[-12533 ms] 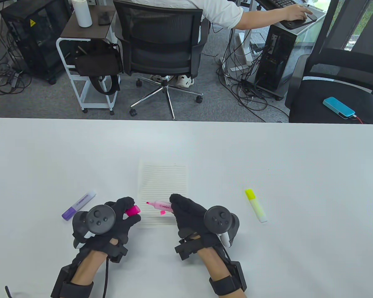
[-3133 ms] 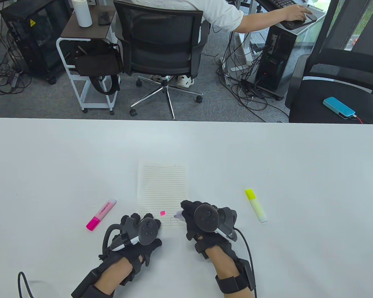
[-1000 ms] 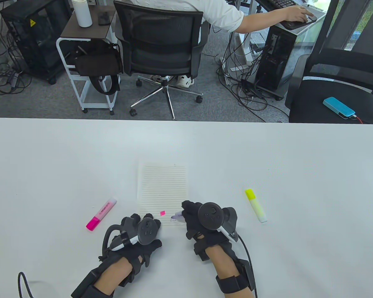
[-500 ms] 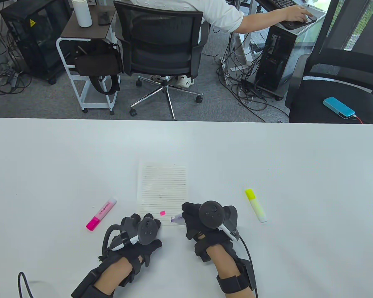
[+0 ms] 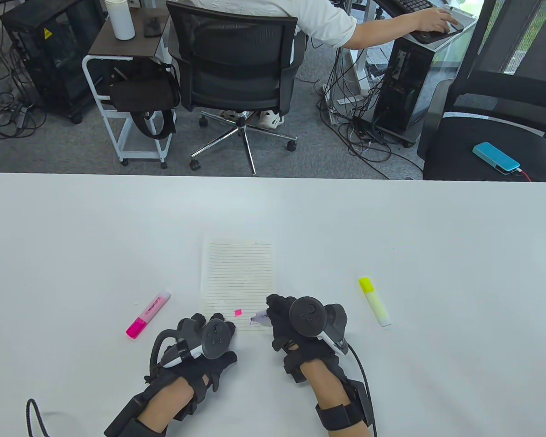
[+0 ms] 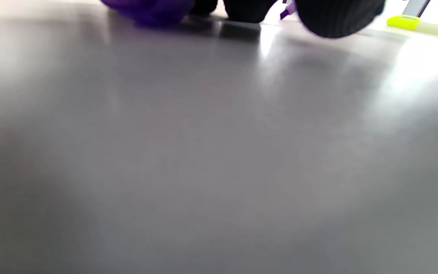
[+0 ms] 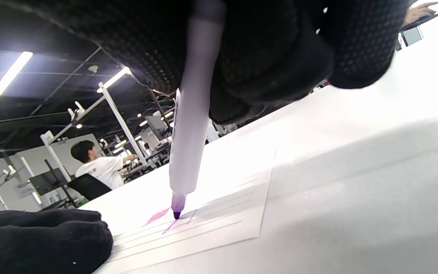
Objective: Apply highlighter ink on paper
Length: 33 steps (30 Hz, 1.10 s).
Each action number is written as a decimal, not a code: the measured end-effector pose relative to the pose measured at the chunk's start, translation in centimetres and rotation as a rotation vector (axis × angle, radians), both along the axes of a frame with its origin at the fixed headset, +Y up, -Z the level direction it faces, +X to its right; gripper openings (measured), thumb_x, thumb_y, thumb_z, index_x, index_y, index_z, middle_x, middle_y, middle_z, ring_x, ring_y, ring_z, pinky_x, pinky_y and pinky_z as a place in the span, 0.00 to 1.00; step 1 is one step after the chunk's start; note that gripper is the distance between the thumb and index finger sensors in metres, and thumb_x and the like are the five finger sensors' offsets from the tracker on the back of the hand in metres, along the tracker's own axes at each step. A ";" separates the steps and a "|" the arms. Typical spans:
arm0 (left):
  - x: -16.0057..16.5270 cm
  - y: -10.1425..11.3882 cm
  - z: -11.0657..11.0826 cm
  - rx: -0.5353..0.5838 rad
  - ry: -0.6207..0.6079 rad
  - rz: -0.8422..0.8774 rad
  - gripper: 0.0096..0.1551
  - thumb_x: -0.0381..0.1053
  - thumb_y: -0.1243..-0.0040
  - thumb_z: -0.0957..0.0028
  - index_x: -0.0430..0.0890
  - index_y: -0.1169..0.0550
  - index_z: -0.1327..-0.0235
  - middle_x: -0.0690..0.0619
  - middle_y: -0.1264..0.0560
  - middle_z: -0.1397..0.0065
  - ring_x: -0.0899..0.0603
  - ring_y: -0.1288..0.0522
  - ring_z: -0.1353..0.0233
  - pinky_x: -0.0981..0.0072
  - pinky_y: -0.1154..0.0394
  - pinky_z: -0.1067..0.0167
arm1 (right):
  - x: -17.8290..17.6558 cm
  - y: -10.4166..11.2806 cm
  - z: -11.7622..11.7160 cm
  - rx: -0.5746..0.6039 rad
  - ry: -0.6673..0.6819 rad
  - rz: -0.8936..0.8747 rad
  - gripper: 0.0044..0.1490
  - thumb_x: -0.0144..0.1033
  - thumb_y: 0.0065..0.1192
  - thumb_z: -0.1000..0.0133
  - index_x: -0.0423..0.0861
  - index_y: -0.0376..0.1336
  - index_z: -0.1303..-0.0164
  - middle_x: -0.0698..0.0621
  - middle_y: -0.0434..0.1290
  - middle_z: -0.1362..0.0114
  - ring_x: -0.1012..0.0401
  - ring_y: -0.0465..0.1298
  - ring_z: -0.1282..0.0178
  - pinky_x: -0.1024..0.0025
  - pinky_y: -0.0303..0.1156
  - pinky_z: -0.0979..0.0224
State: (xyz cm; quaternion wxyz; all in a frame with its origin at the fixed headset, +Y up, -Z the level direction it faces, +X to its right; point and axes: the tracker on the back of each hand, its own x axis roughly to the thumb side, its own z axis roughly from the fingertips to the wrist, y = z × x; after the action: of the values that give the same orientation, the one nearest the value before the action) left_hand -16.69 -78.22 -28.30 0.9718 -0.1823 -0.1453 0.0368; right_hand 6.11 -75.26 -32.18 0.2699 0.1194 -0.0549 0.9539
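A: Highlighter, pale purple plastic (image 7: 192,125), is pinched in the gloved right hand (image 5: 295,325), its tip touching the lined paper sheet (image 5: 237,277) near the table's front edge, beside one pink mark (image 5: 239,312).

B: Counts, left to right?

A: Pink highlighter (image 5: 148,314); left hand (image 5: 204,339) clenching a purple cap (image 6: 148,9); yellow highlighter (image 5: 374,301). Three highlighters; the purple stroke looks barely started.

The table view looks down from above the near edge of the white worktop (image 5: 391,218), facing the far edge and the office beyond. The left wrist view sits almost on the worktop, skimming low across it, blurred; the yellow highlighter (image 6: 405,21) shows at its top right. The right wrist view is also low and tilted, close behind the purple highlighter (image 7: 190,133), facing across the lined paper (image 7: 219,213). All three share the paper's near edge.
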 end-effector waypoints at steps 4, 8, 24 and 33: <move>0.0 0.0 0.0 -0.002 0.001 0.001 0.42 0.67 0.48 0.50 0.56 0.40 0.22 0.53 0.48 0.15 0.28 0.48 0.18 0.28 0.53 0.28 | 0.0 0.3 0.1 -0.030 0.023 -0.002 0.22 0.37 0.72 0.46 0.45 0.76 0.44 0.40 0.83 0.51 0.49 0.81 0.66 0.42 0.75 0.43; 0.0 -0.1 0.0 -0.002 0.000 0.000 0.42 0.67 0.48 0.49 0.56 0.40 0.21 0.53 0.48 0.15 0.28 0.48 0.18 0.29 0.53 0.28 | 0.0 0.1 0.1 0.003 -0.002 -0.002 0.22 0.37 0.71 0.46 0.46 0.75 0.42 0.40 0.83 0.50 0.49 0.81 0.65 0.42 0.75 0.43; 0.1 -0.1 0.0 -0.006 0.001 0.002 0.42 0.67 0.48 0.49 0.56 0.40 0.21 0.53 0.49 0.15 0.28 0.48 0.18 0.29 0.53 0.28 | 0.2 0.2 -0.1 -0.047 0.017 -0.012 0.22 0.37 0.71 0.46 0.45 0.76 0.44 0.40 0.84 0.51 0.49 0.81 0.66 0.42 0.75 0.43; 0.1 -0.1 -0.1 -0.008 0.000 0.001 0.42 0.67 0.48 0.50 0.56 0.41 0.21 0.53 0.49 0.15 0.28 0.48 0.18 0.29 0.53 0.28 | 0.5 0.2 -0.2 -0.072 0.015 -0.014 0.22 0.37 0.71 0.46 0.45 0.76 0.44 0.39 0.84 0.51 0.49 0.81 0.66 0.42 0.75 0.43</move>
State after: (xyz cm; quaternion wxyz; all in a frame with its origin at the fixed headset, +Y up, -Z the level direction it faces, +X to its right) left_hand -16.63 -78.35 -28.36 0.9711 -0.1859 -0.1452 0.0377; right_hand 6.58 -75.03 -32.39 0.2812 0.1161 -0.0193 0.9524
